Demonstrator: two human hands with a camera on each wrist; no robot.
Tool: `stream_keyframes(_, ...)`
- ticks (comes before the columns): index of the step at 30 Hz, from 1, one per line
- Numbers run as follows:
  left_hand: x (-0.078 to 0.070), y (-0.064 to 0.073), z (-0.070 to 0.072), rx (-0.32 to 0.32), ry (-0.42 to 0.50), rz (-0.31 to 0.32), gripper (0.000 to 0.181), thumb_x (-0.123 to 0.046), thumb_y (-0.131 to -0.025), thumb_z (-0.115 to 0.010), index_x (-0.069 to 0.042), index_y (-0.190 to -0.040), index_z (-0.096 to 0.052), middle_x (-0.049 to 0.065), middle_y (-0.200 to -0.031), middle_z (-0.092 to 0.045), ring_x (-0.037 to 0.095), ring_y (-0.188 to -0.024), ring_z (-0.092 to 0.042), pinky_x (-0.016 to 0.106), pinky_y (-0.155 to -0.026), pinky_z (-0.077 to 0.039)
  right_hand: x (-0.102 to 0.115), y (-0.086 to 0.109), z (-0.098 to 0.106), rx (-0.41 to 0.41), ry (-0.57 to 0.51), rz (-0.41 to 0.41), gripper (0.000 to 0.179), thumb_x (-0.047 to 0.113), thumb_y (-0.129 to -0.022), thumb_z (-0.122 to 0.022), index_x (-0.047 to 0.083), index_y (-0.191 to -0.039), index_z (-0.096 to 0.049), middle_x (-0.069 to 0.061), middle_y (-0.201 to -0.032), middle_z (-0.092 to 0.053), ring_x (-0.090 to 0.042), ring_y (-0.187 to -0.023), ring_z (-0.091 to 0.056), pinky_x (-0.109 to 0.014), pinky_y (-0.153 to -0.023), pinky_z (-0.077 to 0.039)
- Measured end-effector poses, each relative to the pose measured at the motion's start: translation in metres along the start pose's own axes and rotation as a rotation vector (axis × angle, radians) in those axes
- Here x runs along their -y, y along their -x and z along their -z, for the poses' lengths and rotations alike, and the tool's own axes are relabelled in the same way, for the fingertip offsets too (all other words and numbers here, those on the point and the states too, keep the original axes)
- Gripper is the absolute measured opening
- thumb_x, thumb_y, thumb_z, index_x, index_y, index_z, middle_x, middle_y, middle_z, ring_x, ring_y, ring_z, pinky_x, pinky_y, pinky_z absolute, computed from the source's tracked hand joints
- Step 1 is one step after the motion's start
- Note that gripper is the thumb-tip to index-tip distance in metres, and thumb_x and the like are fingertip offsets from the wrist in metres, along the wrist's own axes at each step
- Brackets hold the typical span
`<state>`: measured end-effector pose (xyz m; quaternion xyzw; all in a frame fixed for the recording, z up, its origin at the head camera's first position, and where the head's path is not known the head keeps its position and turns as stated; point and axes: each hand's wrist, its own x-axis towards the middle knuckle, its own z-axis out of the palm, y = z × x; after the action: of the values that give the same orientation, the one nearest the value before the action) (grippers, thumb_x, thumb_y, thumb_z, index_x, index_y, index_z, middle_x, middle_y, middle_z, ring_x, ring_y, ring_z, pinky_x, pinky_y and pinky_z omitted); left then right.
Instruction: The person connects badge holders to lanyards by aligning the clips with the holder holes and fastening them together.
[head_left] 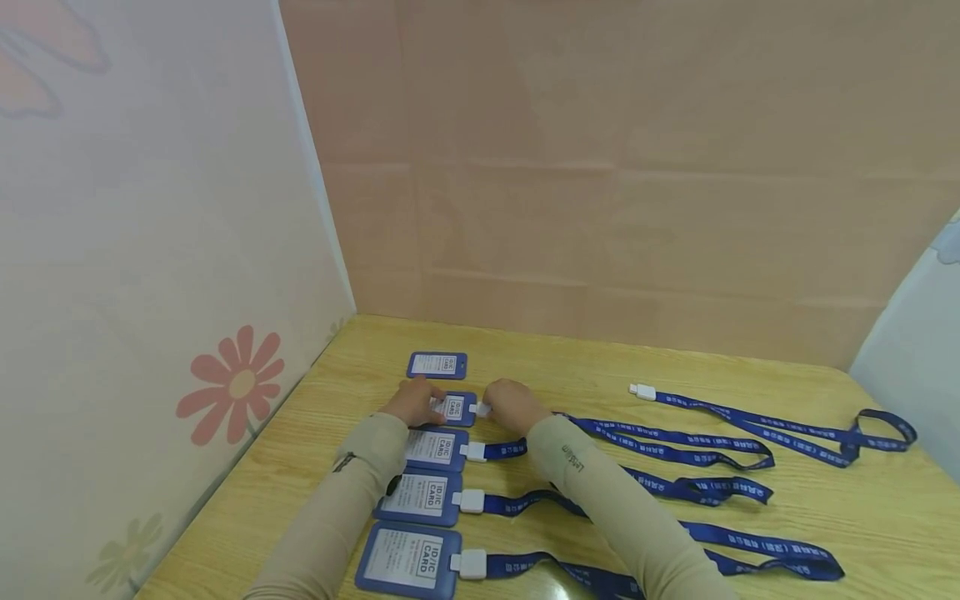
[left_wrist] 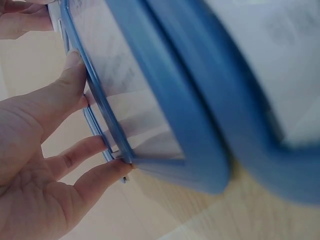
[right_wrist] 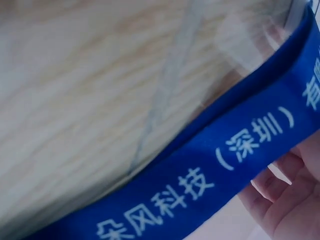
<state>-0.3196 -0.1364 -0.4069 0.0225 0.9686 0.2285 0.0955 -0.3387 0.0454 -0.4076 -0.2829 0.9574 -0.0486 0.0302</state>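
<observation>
In the head view, my left hand [head_left: 416, 402] holds a blue ID card holder [head_left: 454, 409], the second from the back of a column of holders. The left wrist view shows the thumb [left_wrist: 74, 67] and fingertips [left_wrist: 120, 166] of that hand at the holder's edges. Just to the right, my right hand [head_left: 514, 405] pinches the white clip [head_left: 482, 409] of a blue lanyard [head_left: 645, 433] at the holder's slotted end. In the right wrist view the printed lanyard strap [right_wrist: 200, 185] runs past the curled fingers and hides part of them.
Nearer me lie three blue holders with lanyards clipped on, the closest card holder [head_left: 409, 560] at the front. Behind my left hand is a card holder [head_left: 437, 365] without a lanyard. A loose lanyard [head_left: 780, 429] lies at the right. Walls border the wooden table [head_left: 555, 350] at back and left.
</observation>
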Motion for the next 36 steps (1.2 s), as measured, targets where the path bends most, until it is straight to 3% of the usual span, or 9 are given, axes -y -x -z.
stream_keyframes(9, 0.000, -0.001, -0.001, -0.005, -0.015, -0.038, 0.045, -0.017, -0.076, -0.076, -0.008, -0.119, -0.064, 0.019, -0.134, -0.051, 0.041, -0.128, -0.040, 0.052, -0.108, -0.031, 0.006, 0.008, 0.008, 0.030, 0.026, -0.046, 0.015, 0.016, -0.087, -0.065, 0.007, -0.097, -0.070, -0.004, -0.093, -0.070, -0.011, -0.071, -0.054, -0.026, -0.073, -0.051)
stream_keyframes(13, 0.001, -0.001, -0.002, -0.004, -0.032, -0.063, 0.044, -0.017, -0.077, -0.075, -0.007, -0.119, -0.064, 0.016, -0.131, -0.054, 0.040, -0.128, -0.041, 0.051, -0.108, -0.030, -0.001, 0.013, 0.004, 0.027, 0.036, 0.019, 0.019, 0.022, -0.088, -0.064, 0.010, -0.102, -0.070, -0.002, -0.092, -0.069, -0.011, -0.071, -0.054, -0.028, -0.071, -0.049)
stream_keyframes(16, 0.004, 0.000, -0.003, -0.003, -0.044, -0.077, 0.044, -0.018, -0.078, -0.074, -0.007, -0.119, -0.064, 0.015, -0.130, -0.056, 0.039, -0.129, -0.041, 0.051, -0.108, -0.031, -0.014, 0.021, 0.007, 0.016, 0.025, 0.060, 0.027, 0.024, -0.089, -0.063, 0.009, -0.111, -0.067, -0.005, -0.104, -0.069, -0.018, -0.088, -0.063, -0.035, -0.080, -0.051)
stream_keyframes(20, 0.007, 0.001, -0.001, -0.016, -0.049, -0.092, 0.044, -0.018, -0.078, -0.074, -0.007, -0.118, -0.064, 0.017, -0.129, -0.055, 0.040, -0.127, -0.042, 0.052, -0.107, -0.032, -0.043, 0.037, 0.022, -0.028, -0.016, 0.013, 0.035, 0.022, -0.089, -0.063, 0.004, -0.119, -0.061, -0.013, -0.118, -0.065, -0.029, -0.106, -0.062, -0.043, -0.088, -0.050)
stream_keyframes(25, 0.010, 0.003, 0.002, -0.027, -0.060, -0.101, 0.043, -0.019, -0.078, -0.074, -0.006, -0.118, -0.063, 0.019, -0.129, -0.055, 0.041, -0.125, -0.044, 0.053, -0.106, -0.032, -0.100, 0.063, 0.035, -0.117, -0.001, -0.072, 0.031, 0.017, -0.087, -0.064, 0.002, -0.114, -0.063, -0.016, -0.110, -0.067, -0.028, -0.095, -0.065, -0.040, -0.078, -0.053)
stream_keyframes(30, 0.012, 0.003, 0.004, -0.015, -0.058, -0.104, 0.044, -0.019, -0.079, -0.073, -0.006, -0.119, -0.062, 0.020, -0.130, -0.054, 0.043, -0.126, -0.042, 0.054, -0.106, -0.032, -0.156, 0.092, 0.039, -0.125, 0.005, -0.199, 0.029, 0.012, -0.087, -0.063, -0.003, -0.112, -0.062, -0.020, -0.106, -0.066, -0.033, -0.094, -0.063, -0.043, -0.077, -0.052)
stream_keyframes(36, 0.013, 0.001, 0.005, 0.001, -0.082, -0.106, 0.044, -0.021, -0.079, -0.073, -0.006, -0.119, -0.062, 0.021, -0.131, -0.051, 0.045, -0.126, -0.041, 0.056, -0.106, -0.031, -0.190, 0.113, 0.033, -0.108, -0.047, -0.341, 0.028, 0.011, -0.088, -0.061, -0.005, -0.111, -0.062, -0.025, -0.107, -0.064, -0.038, -0.096, -0.061, -0.049, -0.081, -0.050)
